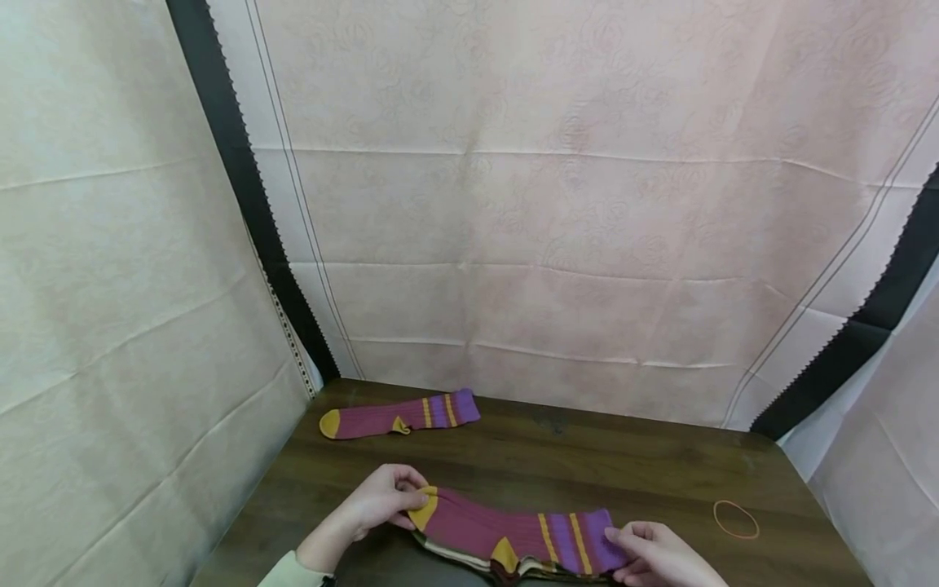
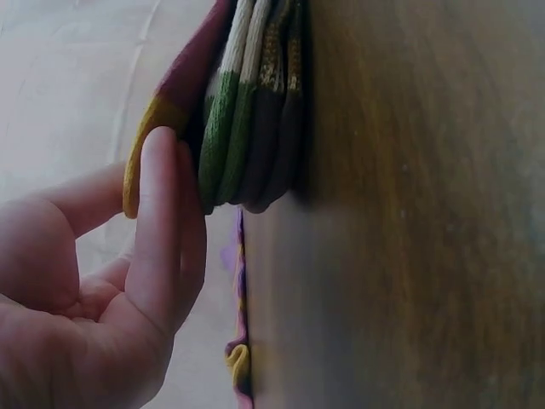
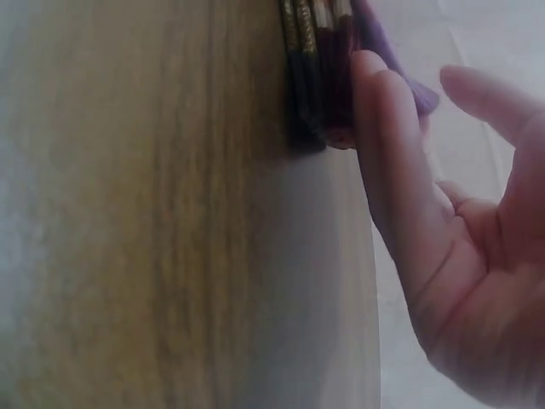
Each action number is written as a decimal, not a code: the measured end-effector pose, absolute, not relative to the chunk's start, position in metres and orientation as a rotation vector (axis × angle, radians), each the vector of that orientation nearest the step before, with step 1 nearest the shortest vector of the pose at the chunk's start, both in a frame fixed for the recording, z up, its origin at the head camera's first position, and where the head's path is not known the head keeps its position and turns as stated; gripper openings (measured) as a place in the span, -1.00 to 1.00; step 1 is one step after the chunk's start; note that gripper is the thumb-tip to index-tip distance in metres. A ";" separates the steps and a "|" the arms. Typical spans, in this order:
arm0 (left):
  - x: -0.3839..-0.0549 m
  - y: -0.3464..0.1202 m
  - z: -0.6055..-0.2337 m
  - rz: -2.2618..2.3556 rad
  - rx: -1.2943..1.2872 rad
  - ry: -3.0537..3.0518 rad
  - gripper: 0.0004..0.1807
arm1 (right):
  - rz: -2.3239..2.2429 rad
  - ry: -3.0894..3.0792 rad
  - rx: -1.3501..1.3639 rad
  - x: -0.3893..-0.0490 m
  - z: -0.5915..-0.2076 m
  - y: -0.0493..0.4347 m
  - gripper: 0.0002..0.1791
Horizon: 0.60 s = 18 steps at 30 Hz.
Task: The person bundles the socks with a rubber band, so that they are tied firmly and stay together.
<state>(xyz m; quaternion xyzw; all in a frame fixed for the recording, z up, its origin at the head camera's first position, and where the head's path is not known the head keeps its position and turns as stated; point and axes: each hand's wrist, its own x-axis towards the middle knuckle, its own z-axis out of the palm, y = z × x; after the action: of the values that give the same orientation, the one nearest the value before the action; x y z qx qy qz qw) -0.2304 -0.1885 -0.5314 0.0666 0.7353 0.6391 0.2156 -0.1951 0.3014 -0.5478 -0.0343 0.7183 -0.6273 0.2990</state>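
Note:
In the head view, a maroon sock (image 1: pixel 487 520) with a mustard toe and heel and purple-striped cuff lies stretched between both hands. My left hand (image 1: pixel 386 496) pinches its toe, thumb on top. At the purple cuff, my right hand (image 1: pixel 651 554) holds the end between thumb and fingers. Under this sock is a stack of other socks (image 2: pixel 247 128), green, cream and dark brown, seen edge-on in the left wrist view. The left fingers (image 2: pixel 157 196) reach between the maroon toe and the stack. A matching maroon sock (image 1: pixel 389 417) lies flat at the back left.
A thin orange rubber band (image 1: pixel 736 519) lies on the right part of the dark wooden table (image 1: pixel 587 465). Pale patterned cloth (image 1: pixel 550 244) hangs behind the table and at both sides, with black strips at the corners.

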 end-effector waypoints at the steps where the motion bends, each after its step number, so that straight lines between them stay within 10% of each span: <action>1: -0.230 -0.189 -0.531 1.763 0.184 2.044 -0.74 | -1.648 1.938 -0.088 -0.195 -0.548 0.301 -0.72; 18: -0.234 -0.198 -0.535 1.682 0.172 2.090 -0.65 | -1.433 2.221 -0.081 -0.196 -0.542 0.300 -0.74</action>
<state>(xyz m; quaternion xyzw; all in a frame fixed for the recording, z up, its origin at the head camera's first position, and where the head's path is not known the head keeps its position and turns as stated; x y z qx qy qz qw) -0.2343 -0.1981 -0.5354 0.0623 0.7575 0.6097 0.2249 -0.1963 0.3000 -0.5424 -0.0297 0.8141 -0.5251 0.2461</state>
